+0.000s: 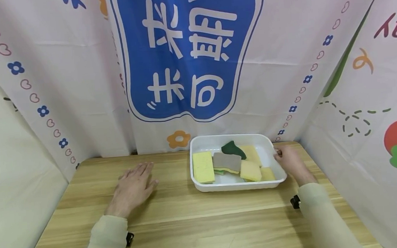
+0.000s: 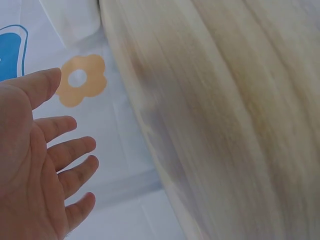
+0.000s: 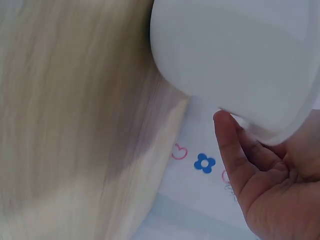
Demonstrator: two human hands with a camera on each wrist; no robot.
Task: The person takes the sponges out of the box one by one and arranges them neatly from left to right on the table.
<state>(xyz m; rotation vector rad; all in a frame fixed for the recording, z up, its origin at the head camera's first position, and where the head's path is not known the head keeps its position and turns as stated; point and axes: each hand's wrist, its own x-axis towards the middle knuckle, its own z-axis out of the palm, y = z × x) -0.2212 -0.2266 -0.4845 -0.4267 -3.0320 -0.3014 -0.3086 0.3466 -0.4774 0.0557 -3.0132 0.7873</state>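
A white plastic tray [image 1: 238, 186] stands near the back of the table. In it lie a bright yellow sponge [image 1: 203, 167], a grey-topped sponge [image 1: 226, 160] with a yellow underside, a crumpled dark green piece [image 1: 233, 150] and several pale yellow sponge pieces [image 1: 250, 170]. My right hand [image 1: 290, 163] pinches the tray's right rim; in the right wrist view its fingers [image 3: 230, 150] bend up against the tray's outer wall. My left hand [image 1: 130, 187], palm down with fingers extended, is over the table left of the tray and holds nothing.
The wood-grain table [image 1: 193, 233] ends at a printed white cloth [image 1: 94, 89] hanging behind it. Cloth walls flank the table on both sides. Each wrist carries a small black device [image 1: 295, 201] at the sleeve.
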